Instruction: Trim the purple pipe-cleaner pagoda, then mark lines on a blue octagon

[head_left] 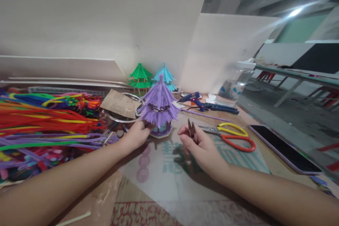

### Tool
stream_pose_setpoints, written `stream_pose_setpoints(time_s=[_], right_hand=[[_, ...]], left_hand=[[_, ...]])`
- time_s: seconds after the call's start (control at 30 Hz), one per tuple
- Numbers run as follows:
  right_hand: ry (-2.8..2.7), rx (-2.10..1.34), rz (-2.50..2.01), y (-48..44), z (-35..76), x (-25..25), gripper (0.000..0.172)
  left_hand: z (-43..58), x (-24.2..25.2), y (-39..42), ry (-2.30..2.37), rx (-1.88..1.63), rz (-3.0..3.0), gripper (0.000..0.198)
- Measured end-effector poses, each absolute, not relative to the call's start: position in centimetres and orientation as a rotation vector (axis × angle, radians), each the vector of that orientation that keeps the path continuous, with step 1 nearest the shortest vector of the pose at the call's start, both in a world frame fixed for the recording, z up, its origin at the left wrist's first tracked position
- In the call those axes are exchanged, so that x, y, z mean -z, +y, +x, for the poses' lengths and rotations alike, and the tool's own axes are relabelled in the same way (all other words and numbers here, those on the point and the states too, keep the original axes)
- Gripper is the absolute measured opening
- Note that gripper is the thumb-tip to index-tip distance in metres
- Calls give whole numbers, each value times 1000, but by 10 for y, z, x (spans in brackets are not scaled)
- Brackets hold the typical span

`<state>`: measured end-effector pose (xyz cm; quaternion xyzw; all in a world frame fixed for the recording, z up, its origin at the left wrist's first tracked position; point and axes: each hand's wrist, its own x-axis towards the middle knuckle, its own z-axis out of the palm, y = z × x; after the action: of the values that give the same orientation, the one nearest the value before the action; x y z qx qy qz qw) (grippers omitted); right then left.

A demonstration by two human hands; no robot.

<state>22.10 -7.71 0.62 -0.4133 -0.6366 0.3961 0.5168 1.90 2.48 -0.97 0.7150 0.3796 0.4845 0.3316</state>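
Observation:
A purple model pavilion [160,113] with two tiers of fuzzy pipe-cleaner roof stands upright on the sheet in front of me. My left hand [138,134] is closed at the lower left of this pavilion, its fingertips partly hidden under the roof edge. On the other side, apart from the model, my right hand [197,144] grips a small dark two-pointed metal tool [191,129], points up; its exact kind is unclear. Scissors [235,137] with yellow and red handles lie just beyond that hand. Behind the purple model stand a green pavilion [140,76] and a light blue pavilion [164,72].
Bundles of coloured pipe cleaners [47,120] cover the left side. A blue glue gun [193,100], dark-handled pliers [222,108] and a clear bottle [235,81] are at the back right. A phone [284,148] lies near the right edge. Brown card [120,103] rests on a metal-rimmed dish.

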Motion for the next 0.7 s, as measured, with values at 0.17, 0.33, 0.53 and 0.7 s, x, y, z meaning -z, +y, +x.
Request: stream_pose_setpoints(time_s=[0.17, 0.33, 0.53, 0.7], right_hand=[[-1511, -1104, -988, -73, 220, -1, 33], [-1649, -1102, -1035, -68, 222, 1, 29], [-1831, -936, -1044, -74, 225, 1, 31], [-1679, -1092, -976, -79, 224, 1, 52]], left_hand=[[20, 5, 20, 990, -1171, 1907, 17], [23, -2, 15, 971, -1124, 1930, 21], [24, 1, 16, 942, -1138, 2074, 32], [21, 9, 20, 981, -1213, 2052, 23]])
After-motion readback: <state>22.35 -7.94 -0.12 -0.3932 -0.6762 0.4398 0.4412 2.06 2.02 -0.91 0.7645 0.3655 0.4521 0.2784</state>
